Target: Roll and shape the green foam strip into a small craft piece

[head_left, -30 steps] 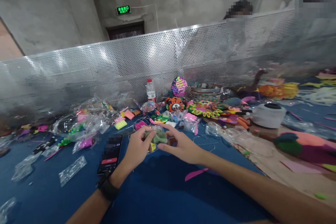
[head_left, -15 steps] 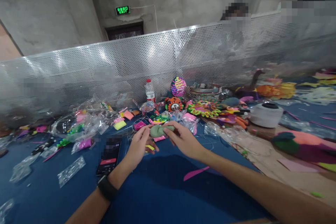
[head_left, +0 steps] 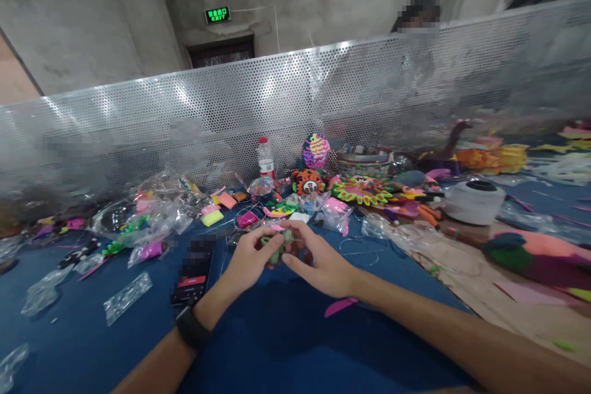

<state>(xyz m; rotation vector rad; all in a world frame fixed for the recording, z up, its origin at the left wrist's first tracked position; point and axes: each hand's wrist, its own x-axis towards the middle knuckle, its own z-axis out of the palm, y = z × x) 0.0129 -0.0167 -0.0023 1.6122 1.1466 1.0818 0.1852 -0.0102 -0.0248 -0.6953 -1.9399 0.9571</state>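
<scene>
A: Grey-green clay lump, soft-looking, pinched between both hands above the blue table.
B: Grips?
A: Left hand has fingers closed on its left side; right hand has fingertips curled on its right side.
B: Nearby?
A: Phone just left of the left wrist. Pink plastic knife just below the right hand. White roll well off right.

the clay lump between my fingers is dull grey-green. i have a black band on my wrist. the table cover is deep blue, the screen behind is silver and dotted with holes, the egg shape purple with yellow and pink wavy stripes, the roll white
</scene>
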